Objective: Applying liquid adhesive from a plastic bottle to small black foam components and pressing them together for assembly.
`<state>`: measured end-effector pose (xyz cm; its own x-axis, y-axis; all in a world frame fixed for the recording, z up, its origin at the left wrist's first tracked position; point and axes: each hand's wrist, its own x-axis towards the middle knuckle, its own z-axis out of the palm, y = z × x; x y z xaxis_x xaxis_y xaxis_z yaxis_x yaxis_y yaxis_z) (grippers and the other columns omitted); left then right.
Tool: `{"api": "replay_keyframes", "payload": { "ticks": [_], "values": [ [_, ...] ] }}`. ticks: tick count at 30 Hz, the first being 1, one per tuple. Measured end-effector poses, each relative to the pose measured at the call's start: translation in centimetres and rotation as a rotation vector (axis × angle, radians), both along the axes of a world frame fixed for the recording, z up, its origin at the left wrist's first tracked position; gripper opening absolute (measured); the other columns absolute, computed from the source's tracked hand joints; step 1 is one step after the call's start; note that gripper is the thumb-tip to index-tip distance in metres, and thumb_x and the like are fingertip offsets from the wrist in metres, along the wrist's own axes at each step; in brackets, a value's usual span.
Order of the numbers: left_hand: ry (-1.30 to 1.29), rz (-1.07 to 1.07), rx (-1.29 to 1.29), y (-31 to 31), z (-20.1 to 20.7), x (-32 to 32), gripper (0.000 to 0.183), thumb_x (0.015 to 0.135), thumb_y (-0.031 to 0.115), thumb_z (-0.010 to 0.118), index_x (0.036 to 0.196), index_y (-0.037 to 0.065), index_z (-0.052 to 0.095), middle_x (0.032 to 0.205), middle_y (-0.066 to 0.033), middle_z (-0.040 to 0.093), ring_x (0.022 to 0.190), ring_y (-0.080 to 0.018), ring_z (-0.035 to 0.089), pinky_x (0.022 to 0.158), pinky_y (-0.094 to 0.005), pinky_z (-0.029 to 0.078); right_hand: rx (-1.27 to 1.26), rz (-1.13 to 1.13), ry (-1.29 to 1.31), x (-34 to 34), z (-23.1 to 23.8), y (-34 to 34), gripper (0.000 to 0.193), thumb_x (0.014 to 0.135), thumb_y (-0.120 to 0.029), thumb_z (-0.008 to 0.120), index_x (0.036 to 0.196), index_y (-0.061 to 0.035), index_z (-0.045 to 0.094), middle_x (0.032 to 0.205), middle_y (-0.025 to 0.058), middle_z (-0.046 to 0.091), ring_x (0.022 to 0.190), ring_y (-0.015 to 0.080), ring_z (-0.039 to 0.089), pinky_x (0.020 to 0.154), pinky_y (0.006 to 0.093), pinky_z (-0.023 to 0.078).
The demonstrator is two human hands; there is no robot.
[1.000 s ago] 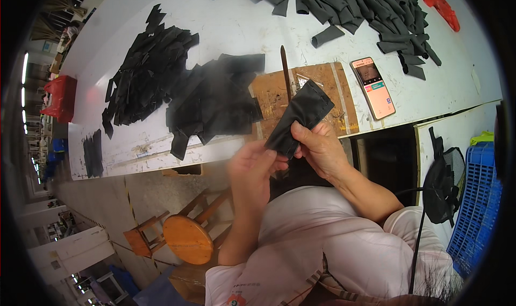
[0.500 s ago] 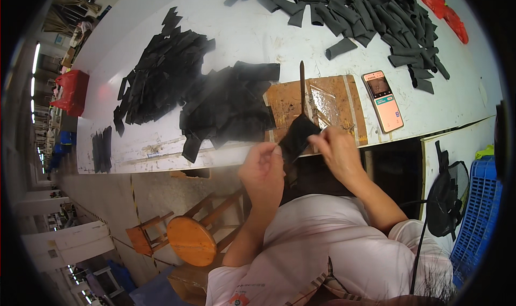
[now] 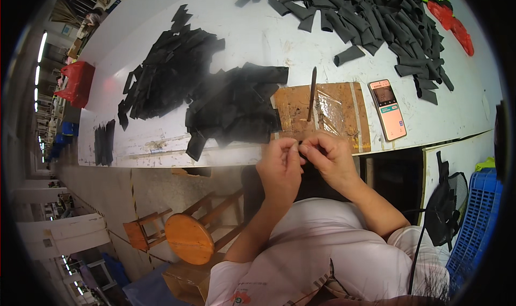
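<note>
head view, left hand, right hand, pinching black fabric

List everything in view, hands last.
Worktable: one, white, upper middle
Fabric tubes: many, dark grey, table's far right
Flat fabric pieces: many, black, table's left and middle
Fabric strips: several, black, table's left end
Board: one, brown, table's near edge
Slim rod: one, dark, at the board
Smartphone: one, pinkish screen, right of board
Plastic bag: one, red, table's far right
Bag-like item: one, red, by table's left end
Round wooden stool: one, orange-brown, floor, left
Cardboard box: one, brown, lower left
Mesh bag: one, black, right
Crate: one, blue, far right
Held piece: one, black, mostly hidden in grip
Left hand: one, bare, piece's left
Right hand: one, bare, piece's right
</note>
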<state>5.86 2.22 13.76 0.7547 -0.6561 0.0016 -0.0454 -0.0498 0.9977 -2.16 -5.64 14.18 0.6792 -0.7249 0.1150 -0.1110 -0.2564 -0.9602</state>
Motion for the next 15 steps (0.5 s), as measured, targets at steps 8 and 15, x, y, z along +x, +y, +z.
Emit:
{"api": "replay_keyframes", "payload": {
  "ticks": [8, 15],
  "values": [
    [0.139, 0.058, -0.115, 0.3, -1.1, 1.0, 0.013, 0.082, 0.001, 0.051, 0.093, -0.004, 0.048, 0.078, -0.0095, 0.057, 0.061, -0.0106, 0.057, 0.048, -0.0198, 0.047, -0.066, -0.053, 0.009, 0.3, -0.6, 0.0, 0.007, 0.078, -0.004, 0.053, 0.076, 0.0019, 0.051, 0.067, 0.0145, 0.054, 0.060, 0.0277, 0.055, 0.053, 0.0321, 0.043],
    [0.279, -0.151, -0.134, 0.9, -0.5, 0.7, 0.018, 0.081, 0.000, 0.053, 0.098, -0.006, 0.050, 0.085, -0.0091, 0.057, 0.072, -0.0111, 0.057, 0.061, -0.0214, 0.050, 0.376, -0.011, -0.105, 0.1, -1.2, 0.4, 0.009, 0.083, -0.005, 0.050, 0.077, 0.0010, 0.052, 0.065, 0.0043, 0.053, 0.059, 0.0098, 0.052, 0.052, 0.0222, 0.043]
  ]
}}
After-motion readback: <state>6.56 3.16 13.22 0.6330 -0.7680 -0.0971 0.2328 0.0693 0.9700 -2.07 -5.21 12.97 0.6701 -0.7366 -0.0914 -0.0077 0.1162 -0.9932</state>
